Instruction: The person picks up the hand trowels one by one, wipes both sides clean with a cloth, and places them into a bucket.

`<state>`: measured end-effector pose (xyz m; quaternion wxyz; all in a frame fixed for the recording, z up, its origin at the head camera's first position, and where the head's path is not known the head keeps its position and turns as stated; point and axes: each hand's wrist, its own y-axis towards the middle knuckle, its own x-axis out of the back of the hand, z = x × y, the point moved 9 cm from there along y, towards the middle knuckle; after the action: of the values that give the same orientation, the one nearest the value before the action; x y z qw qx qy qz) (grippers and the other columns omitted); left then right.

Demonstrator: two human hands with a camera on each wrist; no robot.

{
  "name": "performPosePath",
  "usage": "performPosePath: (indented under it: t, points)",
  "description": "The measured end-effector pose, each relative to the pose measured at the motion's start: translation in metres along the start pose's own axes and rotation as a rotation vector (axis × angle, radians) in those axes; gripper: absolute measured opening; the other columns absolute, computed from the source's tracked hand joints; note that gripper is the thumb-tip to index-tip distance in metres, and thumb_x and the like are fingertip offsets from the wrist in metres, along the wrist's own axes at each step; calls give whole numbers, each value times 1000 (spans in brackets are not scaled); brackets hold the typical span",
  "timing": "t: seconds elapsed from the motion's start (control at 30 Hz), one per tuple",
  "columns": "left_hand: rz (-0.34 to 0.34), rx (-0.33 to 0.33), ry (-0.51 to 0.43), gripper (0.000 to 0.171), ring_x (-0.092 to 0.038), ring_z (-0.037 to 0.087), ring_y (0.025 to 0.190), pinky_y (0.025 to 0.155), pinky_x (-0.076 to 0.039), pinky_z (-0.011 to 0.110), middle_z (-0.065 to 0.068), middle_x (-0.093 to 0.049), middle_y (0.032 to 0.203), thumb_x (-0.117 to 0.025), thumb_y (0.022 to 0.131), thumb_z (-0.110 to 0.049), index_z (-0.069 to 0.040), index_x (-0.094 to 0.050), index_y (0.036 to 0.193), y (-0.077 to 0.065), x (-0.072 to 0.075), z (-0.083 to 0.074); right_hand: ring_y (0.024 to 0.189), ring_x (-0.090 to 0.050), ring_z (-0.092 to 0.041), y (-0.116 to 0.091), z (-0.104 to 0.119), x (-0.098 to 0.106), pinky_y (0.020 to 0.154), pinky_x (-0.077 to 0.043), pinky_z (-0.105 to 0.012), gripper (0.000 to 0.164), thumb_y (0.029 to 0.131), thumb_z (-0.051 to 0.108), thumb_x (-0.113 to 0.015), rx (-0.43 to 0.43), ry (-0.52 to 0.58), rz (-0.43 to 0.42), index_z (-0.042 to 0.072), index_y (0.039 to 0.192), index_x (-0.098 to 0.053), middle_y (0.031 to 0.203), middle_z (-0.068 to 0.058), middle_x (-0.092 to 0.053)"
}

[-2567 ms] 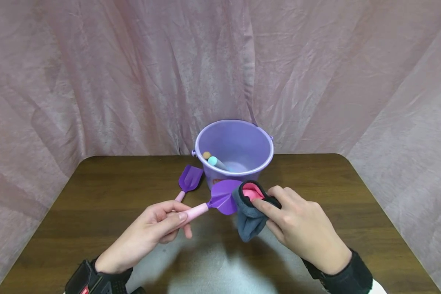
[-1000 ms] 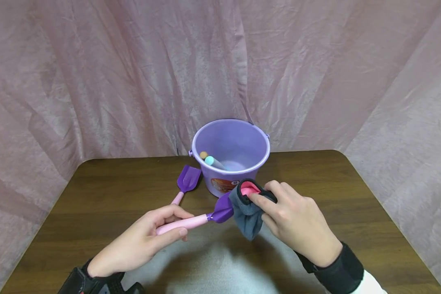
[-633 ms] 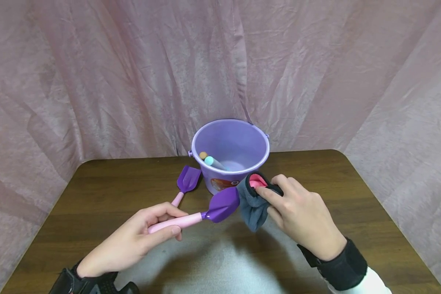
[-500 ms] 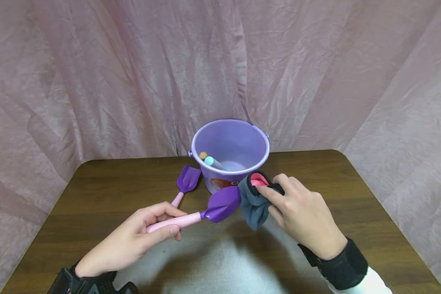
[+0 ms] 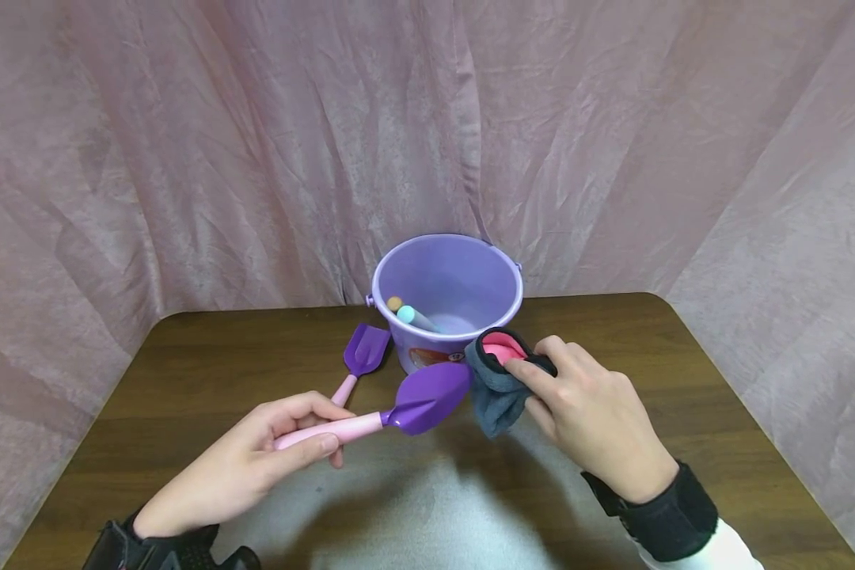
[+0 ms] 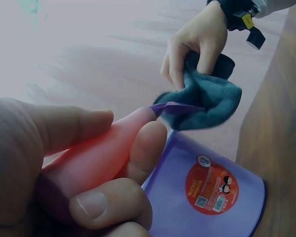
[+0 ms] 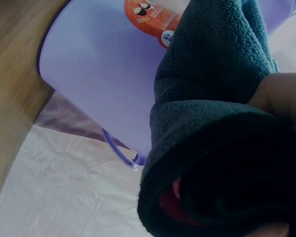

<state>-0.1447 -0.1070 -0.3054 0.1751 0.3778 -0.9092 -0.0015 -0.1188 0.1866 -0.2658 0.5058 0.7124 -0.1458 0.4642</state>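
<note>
My left hand (image 5: 252, 459) grips the pink handle of a toy shovel (image 5: 431, 396), thumb laid along it. The shovel's purple blade points right and reaches the cloth. In my right hand (image 5: 594, 416) is a bunched grey-blue cloth (image 5: 499, 396) with black edging and a pink underside, pinched between thumb and fingers. The left wrist view has the blade lying against the fuzzy cloth (image 6: 212, 101). Close up in the right wrist view, the cloth (image 7: 207, 59) hides the blade. Both things are held above the table, in front of the bucket.
A lilac bucket (image 5: 456, 269) stands at the table's back edge, holding a turquoise-ended cylinder (image 5: 415, 317) and a tan-ended piece (image 5: 395, 303). Left of it lies a second purple shovel (image 5: 366, 348), its handle partly behind my left hand. A pink curtain (image 5: 292, 158) hangs behind.
The shovel's blade has turned in the cloth, and more of it shows. My left hand has drawn back to the left; my right hand has shifted slightly right with the cloth.
</note>
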Motion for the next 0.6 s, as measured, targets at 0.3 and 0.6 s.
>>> performPosePath:
  t: [0.3, 0.6]
  points:
    - [-28, 7, 41, 25, -68, 22, 93, 83, -54, 31, 4, -72, 97, -60, 108, -2, -17, -68, 126, -6, 10, -7, 72, -56, -20, -1, 0, 1, 38, -38, -32, 32, 88, 13, -72, 18, -7, 32, 19, 119, -78, 99, -6, -59]
    - [-76, -46, 52, 30, -70, 23, 92, 83, -58, 32, 7, -73, 107, -56, 107, 4, -13, -68, 129, -8, 20, -15, 69, -51, -17, -2, 4, -5, 40, -33, -27, 36, 84, 12, -77, 35, 15, 98, 21, 119, -80, 96, -1, -55]
